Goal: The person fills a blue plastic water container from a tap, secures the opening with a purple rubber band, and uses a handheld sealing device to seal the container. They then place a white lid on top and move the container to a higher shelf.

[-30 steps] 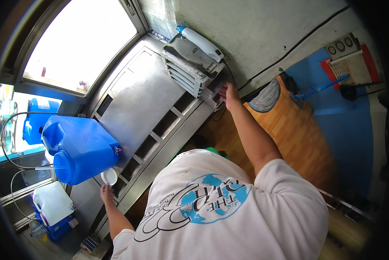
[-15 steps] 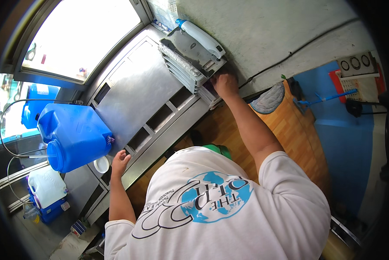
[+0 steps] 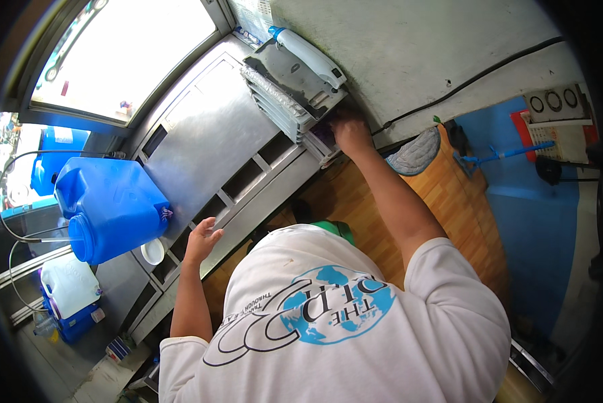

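Note:
My right arm stretches forward, and my right hand (image 3: 352, 136) is at the near right side of a grey slotted rack or machine (image 3: 295, 84) on the metal counter. Its fingertips are in shadow, so what they touch is hidden. On top of the rack lies a long pale device with a blue end (image 3: 308, 56). My left hand (image 3: 203, 240) hovers over the counter's front edge, fingers apart and holding nothing. To its left, a large blue water container (image 3: 113, 211) rests on the counter, with a small white bowl (image 3: 152, 252) beside it.
The metal counter (image 3: 207, 127) has several rectangular openings along its front. A white container (image 3: 70, 285) stands at the lower left, on a blue one. A black cable (image 3: 462, 79) runs along the right wall. A grey quilted pad (image 3: 414, 154) lies over the wood-patterned floor (image 3: 345, 195).
My left hand has moved right, away from the blue container, and its fingers have spread. My right hand has gone slightly deeper into the shadow beside the rack.

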{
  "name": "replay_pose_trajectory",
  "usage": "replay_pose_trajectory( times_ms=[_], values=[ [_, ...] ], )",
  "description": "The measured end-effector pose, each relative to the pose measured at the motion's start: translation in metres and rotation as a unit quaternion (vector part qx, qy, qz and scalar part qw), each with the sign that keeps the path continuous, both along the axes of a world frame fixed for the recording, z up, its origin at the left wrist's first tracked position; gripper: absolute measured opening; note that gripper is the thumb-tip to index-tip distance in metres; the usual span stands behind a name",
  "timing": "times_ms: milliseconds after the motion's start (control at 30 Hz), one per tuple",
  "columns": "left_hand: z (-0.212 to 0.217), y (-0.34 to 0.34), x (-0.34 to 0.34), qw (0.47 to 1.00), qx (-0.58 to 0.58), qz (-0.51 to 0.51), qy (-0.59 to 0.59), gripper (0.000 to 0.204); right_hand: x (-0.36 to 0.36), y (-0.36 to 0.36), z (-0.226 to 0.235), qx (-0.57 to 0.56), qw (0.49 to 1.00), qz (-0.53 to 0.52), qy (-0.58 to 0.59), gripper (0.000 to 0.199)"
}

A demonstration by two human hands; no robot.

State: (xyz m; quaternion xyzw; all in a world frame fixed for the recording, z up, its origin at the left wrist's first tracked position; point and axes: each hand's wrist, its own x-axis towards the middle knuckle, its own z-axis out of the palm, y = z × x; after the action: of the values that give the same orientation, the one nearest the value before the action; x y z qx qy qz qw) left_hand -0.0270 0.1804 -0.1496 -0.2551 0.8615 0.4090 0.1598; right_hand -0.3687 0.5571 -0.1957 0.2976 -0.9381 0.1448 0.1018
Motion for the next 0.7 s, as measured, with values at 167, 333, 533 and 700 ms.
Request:
replay_pose_trajectory(
  times_ms=[167,333,533,700],
  values=[
    [-0.001,0.002,-0.016,1.0,0.008,-0.008,0.028,0.052,0.005,0.002,0.034,0.006,0.998,0.002,-0.067,0.014],
    [0.006,0.013,-0.044,0.999,0.022,-0.029,0.038,0.053,0.005,0.004,0.048,-0.073,0.988,0.002,-0.137,0.007],
    [0.033,0.035,-0.079,0.996,0.022,-0.074,0.049,0.053,0.006,0.003,0.068,-0.142,0.976,-0.065,-0.155,0.009],
    [0.055,0.054,-0.108,0.992,0.031,-0.101,0.074,0.053,0.005,0.004,0.072,-0.149,0.963,-0.076,-0.21,0.011]
  ],
)
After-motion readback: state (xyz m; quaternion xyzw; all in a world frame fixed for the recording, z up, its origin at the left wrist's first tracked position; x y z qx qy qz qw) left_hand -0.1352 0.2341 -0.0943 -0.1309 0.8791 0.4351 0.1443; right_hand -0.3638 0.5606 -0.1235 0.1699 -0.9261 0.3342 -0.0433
